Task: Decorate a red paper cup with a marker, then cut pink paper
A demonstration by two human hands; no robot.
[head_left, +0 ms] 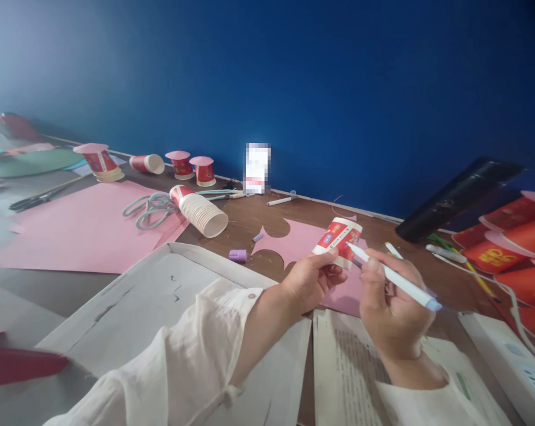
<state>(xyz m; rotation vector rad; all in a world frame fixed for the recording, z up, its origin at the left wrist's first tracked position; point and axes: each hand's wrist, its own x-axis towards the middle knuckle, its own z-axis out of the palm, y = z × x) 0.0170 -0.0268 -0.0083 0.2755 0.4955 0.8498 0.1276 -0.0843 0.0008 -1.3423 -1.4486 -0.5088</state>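
Observation:
My left hand (pixel 314 279) grips a red and white paper cup (pixel 340 234) by its lower side, tilted over the table. In my right hand (pixel 394 302) is a white marker (pixel 398 279) with a pale blue end, its tip close to the cup's printed side; whether it touches I cannot tell. Beneath the cup lies a pink paper sheet (pixel 278 239) with rounded cutouts. A purple marker cap (pixel 238 255) rests left of that sheet.
A nested stack of paper cups (pixel 205 216) lies on its side by a coiled cable (pixel 147 208). Behind it, cups with pink paper discs (pixel 204 168) stand near the blue wall. A white box lid (pixel 196 266), printed pages (pixel 338 361) and a power strip (pixel 511 361) surround my arms.

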